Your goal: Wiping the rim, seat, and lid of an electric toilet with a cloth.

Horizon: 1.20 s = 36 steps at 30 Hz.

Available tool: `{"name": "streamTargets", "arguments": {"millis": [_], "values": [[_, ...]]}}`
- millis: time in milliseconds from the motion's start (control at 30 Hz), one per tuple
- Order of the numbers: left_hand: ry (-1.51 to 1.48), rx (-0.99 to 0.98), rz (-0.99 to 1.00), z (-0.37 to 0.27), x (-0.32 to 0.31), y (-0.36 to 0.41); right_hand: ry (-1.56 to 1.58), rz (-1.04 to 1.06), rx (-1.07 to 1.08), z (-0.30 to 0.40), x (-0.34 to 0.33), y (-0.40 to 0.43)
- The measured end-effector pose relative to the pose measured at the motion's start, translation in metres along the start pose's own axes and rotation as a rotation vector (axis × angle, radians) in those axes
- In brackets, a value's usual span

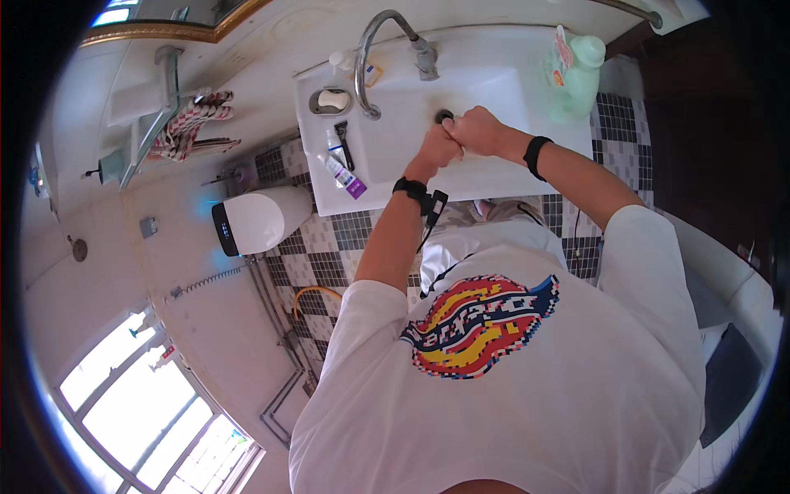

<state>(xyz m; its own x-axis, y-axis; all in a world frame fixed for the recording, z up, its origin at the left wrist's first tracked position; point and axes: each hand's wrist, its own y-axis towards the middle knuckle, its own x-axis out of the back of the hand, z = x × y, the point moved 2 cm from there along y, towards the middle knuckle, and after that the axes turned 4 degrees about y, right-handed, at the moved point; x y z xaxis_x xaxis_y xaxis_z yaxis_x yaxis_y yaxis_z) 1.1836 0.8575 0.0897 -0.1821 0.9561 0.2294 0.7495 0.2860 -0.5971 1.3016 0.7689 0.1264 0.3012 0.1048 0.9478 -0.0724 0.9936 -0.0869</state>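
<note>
Over the basin of a white washbasin [395,179], my left hand [439,148] and my right hand [480,131] meet with fingers curled. Whether either holds a small thing is hidden by the fingers. Just beyond them lies the dark drain [443,116]. A chrome gooseneck faucet [426,58] rises at the back, its spout to the left of my hands. On the basin's left ledge are a bar of soap [333,99] in a grey dish, a black razor [344,145] and a white and purple tube [345,176]. Both wrists wear black bands.
A large green bottle [577,80] stands on the basin's right ledge, and a white pump bottle [339,60] at the back left. A white toilet [265,219] is left of the basin. Checked towels [191,126] hang from the wall rack above it.
</note>
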Motion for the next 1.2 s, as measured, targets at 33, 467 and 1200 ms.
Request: {"name": "streamTargets", "arguments": {"millis": [33, 467, 1200], "values": [[-0.103, -0.033, -0.044, 0.001, -0.006, -0.003, -0.001, -0.002, -0.004, -0.003, -0.003, -0.002], [-0.538, -0.03, -0.007, 0.002, -0.01, -0.039, 0.445, -0.264, -0.245, 0.026, 0.0, -0.05], [-0.426, -0.458, -0.138, -0.035, 0.027, -0.073, 1.253, -0.698, -0.341, 0.05, 0.022, -0.066]]}}
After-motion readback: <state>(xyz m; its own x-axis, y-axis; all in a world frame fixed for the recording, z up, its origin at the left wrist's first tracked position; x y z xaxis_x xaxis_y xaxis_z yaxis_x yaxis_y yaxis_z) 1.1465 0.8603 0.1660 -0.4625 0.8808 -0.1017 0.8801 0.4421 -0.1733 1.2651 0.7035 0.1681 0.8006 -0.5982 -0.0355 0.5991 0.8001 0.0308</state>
